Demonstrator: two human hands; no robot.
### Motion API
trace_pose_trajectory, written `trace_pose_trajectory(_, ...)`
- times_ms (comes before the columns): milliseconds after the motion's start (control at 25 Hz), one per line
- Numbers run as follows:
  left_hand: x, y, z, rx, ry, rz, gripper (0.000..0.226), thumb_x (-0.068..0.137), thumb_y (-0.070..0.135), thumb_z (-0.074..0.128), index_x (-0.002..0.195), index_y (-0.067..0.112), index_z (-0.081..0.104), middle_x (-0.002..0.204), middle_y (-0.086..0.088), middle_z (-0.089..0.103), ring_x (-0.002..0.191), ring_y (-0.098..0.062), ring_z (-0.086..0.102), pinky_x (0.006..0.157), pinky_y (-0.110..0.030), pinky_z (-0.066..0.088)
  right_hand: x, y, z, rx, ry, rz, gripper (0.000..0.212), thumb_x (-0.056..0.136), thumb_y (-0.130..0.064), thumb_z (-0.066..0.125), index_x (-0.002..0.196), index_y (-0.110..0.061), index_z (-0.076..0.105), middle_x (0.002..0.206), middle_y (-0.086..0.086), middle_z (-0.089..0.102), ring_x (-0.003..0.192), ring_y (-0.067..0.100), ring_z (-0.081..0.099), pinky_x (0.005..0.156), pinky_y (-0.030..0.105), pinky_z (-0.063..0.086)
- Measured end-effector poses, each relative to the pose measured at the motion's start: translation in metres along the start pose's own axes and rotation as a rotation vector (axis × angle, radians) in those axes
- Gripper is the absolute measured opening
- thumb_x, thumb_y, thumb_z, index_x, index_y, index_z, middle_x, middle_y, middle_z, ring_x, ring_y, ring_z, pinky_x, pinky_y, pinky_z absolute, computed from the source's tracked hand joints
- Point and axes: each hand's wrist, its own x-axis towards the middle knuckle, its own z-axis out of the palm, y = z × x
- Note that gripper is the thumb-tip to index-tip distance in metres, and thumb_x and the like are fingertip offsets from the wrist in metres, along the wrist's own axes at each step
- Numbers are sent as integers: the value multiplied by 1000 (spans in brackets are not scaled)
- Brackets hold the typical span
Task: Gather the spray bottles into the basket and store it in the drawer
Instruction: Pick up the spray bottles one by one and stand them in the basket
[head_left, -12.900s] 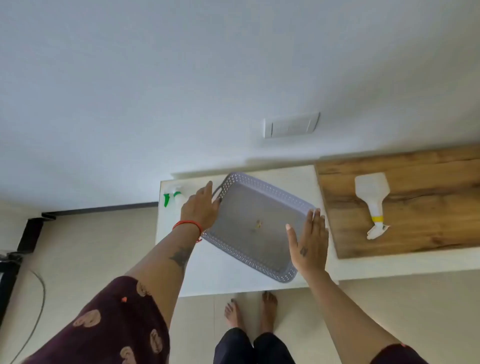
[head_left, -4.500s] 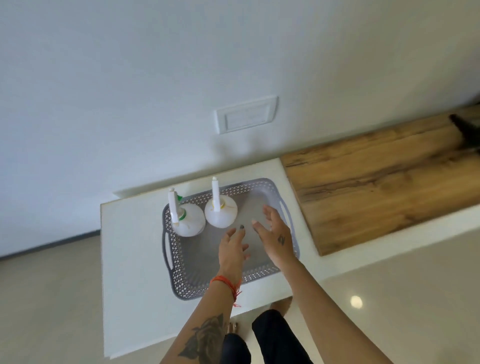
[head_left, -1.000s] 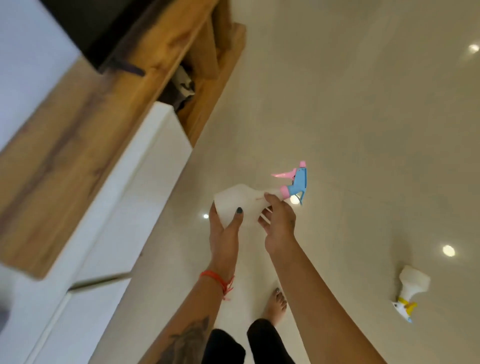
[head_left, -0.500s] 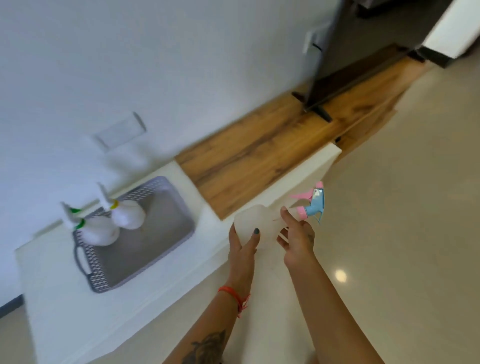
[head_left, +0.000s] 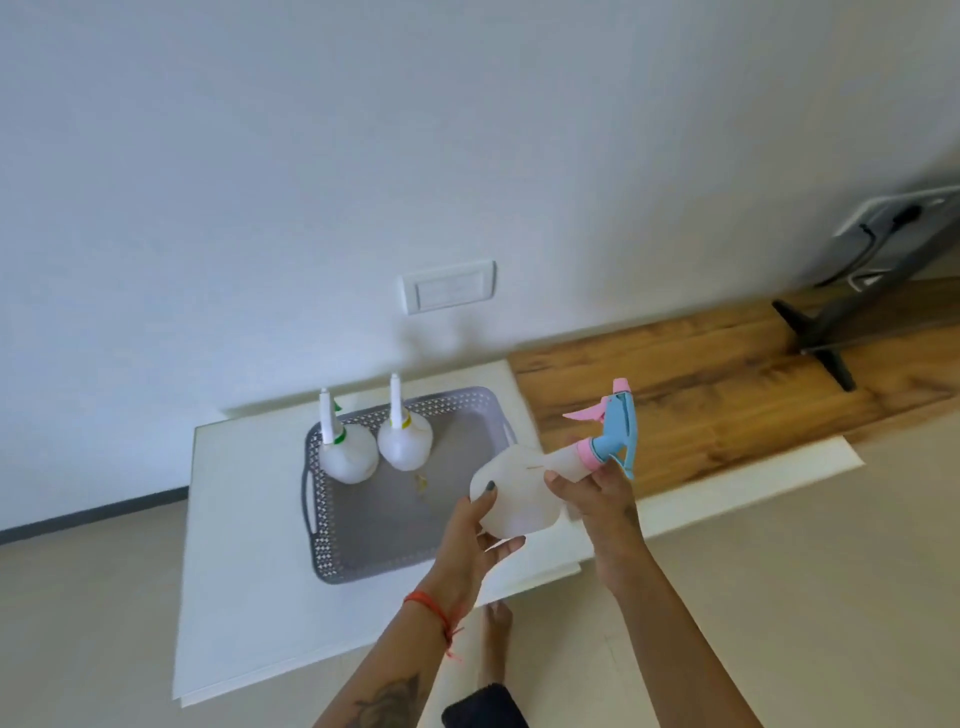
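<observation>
A grey perforated basket (head_left: 332, 551) lies on the white cabinet top (head_left: 244, 551). Two white spray bottles stand upright at its far end: one with a green collar (head_left: 347, 454) on the left, one with a yellow collar (head_left: 405, 440) beside it. Both my hands hold a third white bottle with a pink and blue trigger head (head_left: 519, 493), tilted with the head up and to the right, over the basket's near right corner. My left hand (head_left: 475, 535) cups the bottle's base. My right hand (head_left: 597, 491) grips its neck.
A wooden counter top (head_left: 727, 384) runs to the right of the white cabinet, with a black stand foot (head_left: 815, 338) on it. A wall socket plate (head_left: 449, 286) sits above the basket. Beige floor lies below, with my foot (head_left: 493, 639) near the cabinet edge.
The view has swung from the floor back to the cabinet. Both hands have carried the pink and blue bottle left, from over the floor to above the basket's right side.
</observation>
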Motion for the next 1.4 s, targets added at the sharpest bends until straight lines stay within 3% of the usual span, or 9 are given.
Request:
trace_pose_trajectory(80, 18, 12, -9, -112, 54, -47, 27, 92, 30, 53, 112, 12, 53, 111, -14, 60, 95, -30, 64, 64, -33, 58, 22, 6, 19, -121, -26, -11, 52, 70, -16, 79, 118, -16, 57, 99, -6, 67, 97, 17, 63, 80, 21, 50)
trace_pose_trajectory(160, 44, 20, -15, -181, 134, -53, 29, 94, 27, 51, 115, 7, 53, 106, -15, 63, 89, -29, 65, 61, -31, 58, 47, 14, 40, -263, -8, -85, 54, 68, -23, 81, 115, -13, 58, 104, 3, 69, 97, 22, 66, 78, 25, 54)
trace_pose_trajectory(240, 69, 26, -17, -277, 216, -79, 32, 95, 19, 49, 122, 1, 51, 105, -15, 66, 93, -28, 65, 73, -34, 56, 70, 22, 60, -457, 32, -227, 53, 67, -31, 81, 112, -12, 60, 99, 4, 70, 89, 21, 66, 73, 28, 55)
trace_pose_trajectory(400, 115, 34, -12, -455, 276, -132, 39, 96, 6, 42, 135, -2, 43, 123, -19, 58, 117, -33, 56, 89, -37, 50, 118, 36, 90, -703, 56, -433, 44, 67, -38, 80, 101, -15, 65, 84, 1, 73, 73, 10, 61, 57, 8, 35)
trace_pose_trajectory(680, 172, 41, -12, -587, 305, -128, 40, 96, -2, 33, 134, 2, 45, 100, -16, 66, 84, -23, 66, 63, -26, 59, 177, 69, 121, -850, -68, -512, 46, 69, -36, 79, 107, -15, 66, 90, 6, 73, 81, 21, 67, 62, 11, 39)
trace_pose_trajectory(920, 186, 41, -17, -580, 364, -167, 45, 95, -3, 32, 139, 0, 40, 124, -23, 57, 95, -26, 61, 75, -31, 54, 193, 87, 121, -909, -76, -550, 42, 65, -33, 83, 98, -12, 69, 81, 6, 74, 72, 21, 69, 60, 17, 44)
trace_pose_trajectory(1040, 192, 43, -18, -556, 380, -157, 44, 95, -2, 33, 138, -1, 39, 112, -20, 61, 93, -26, 61, 74, -30, 52, 196, 92, 122, -911, -71, -540, 39, 67, -35, 81, 98, -15, 69, 80, 3, 73, 72, 20, 67, 58, 16, 42)
trace_pose_trajectory(1200, 191, 40, -19, -546, 440, -188, 45, 97, 5, 38, 141, -2, 34, 142, -24, 42, 125, -35, 49, 94, -37, 47, 194, 95, 122, -901, -98, -478, 52, 70, -34, 79, 117, -17, 62, 101, 4, 72, 92, 21, 65, 66, 21, 46)
trace_pose_trajectory(1400, 156, 17, -14, -399, 532, -186, 41, 96, 9, 42, 137, 0, 40, 142, -20, 44, 124, -37, 50, 102, -43, 45, 161, 96, 89, -817, -15, -380, 54, 84, -22, 62, 135, -18, 45, 126, 7, 62, 110, 25, 60, 87, 38, 54)
